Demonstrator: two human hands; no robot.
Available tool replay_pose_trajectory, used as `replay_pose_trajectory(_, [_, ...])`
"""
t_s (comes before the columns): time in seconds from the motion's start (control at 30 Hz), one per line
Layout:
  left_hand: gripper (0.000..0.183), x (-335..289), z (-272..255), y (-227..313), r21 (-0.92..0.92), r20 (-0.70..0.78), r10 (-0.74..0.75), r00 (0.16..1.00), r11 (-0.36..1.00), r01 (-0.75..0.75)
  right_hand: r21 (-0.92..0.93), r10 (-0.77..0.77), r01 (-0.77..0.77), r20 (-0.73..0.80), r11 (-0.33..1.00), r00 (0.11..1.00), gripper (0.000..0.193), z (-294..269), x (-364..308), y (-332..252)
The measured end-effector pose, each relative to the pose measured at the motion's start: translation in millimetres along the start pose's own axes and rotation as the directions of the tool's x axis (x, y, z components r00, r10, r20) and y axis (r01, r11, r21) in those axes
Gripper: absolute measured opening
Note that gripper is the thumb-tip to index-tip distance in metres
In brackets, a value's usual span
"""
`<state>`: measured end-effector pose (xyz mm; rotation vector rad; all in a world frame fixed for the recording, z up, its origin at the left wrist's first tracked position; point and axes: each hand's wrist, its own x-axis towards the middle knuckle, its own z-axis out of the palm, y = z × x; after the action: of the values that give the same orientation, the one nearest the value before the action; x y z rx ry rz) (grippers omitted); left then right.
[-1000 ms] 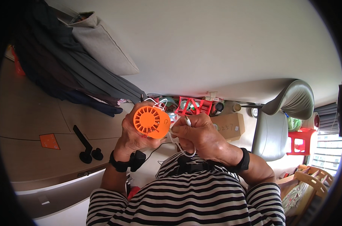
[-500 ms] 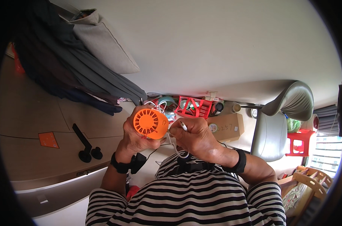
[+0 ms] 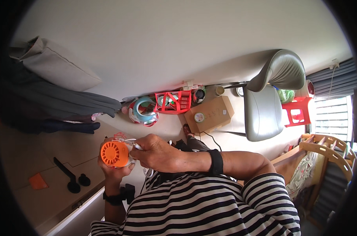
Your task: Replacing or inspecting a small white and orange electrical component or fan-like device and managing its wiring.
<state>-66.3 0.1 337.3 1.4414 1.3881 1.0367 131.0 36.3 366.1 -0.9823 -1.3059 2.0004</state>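
Observation:
An orange handheld fan [image 3: 114,153] with a round slotted grille rests in my left hand [image 3: 112,173], whose fingers and thumb wrap round its body from below. Thin red strings hang at its upper edge. Close against its right side, my right hand [image 3: 156,154] pinches the white plug end of a cable [image 3: 137,146]. Part of the white cable loops above the fan, and more of it drops below my right hand. Whether the plug touches the fan's body is hidden by my fingers.
Left of me is a wooden surface with a black stand-like object [image 3: 70,177] and an orange patch [image 3: 38,181]. Dark clothes [image 3: 60,102] hang beyond. On the floor are a red basket [image 3: 158,103], a cardboard box [image 3: 213,112] and a grey chair [image 3: 263,114]. A wooden rack [image 3: 323,147] stands right.
My view has swung right, so the fan and both hands appear further left. My right hand with the plug has come up against the fan's side. The left hand keeps its hold.

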Motion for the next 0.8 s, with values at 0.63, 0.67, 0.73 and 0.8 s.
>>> replay_pose_trajectory(0.63, [0.084, 23.9, 12.9, -1.1, -0.556, 0.084, -0.094, 0.992, 0.822, 0.125, 0.248, 0.137, -0.15, 0.068, 0.957, 0.988, 0.015, -3.8, 6.9, -37.7])
replay_pose_trajectory(0.67, [0.084, 23.5, 13.3, -1.0, -0.643, 0.105, -0.12, 0.987, 0.749, 0.16, 0.349, 0.18, -0.202, 0.096, 0.915, 0.979, 0.016, -3.5, 6.5, -39.7])
replay_pose_trajectory(0.73, [0.082, 24.4, 14.3, -5.4, -0.686, 0.076, -0.092, 0.993, 0.718, 0.119, 0.443, 0.176, -0.214, 0.125, 0.87, 0.976, 0.018, -5.2, 5.2, -41.2])
replay_pose_trajectory(0.8, [0.082, 27.4, 16.2, -3.6, -0.724, 0.058, -0.071, 0.996, 0.684, 0.091, 0.409, 0.181, -0.211, 0.111, 0.888, 0.977, 0.018, -6.1, 5.4, -43.4])
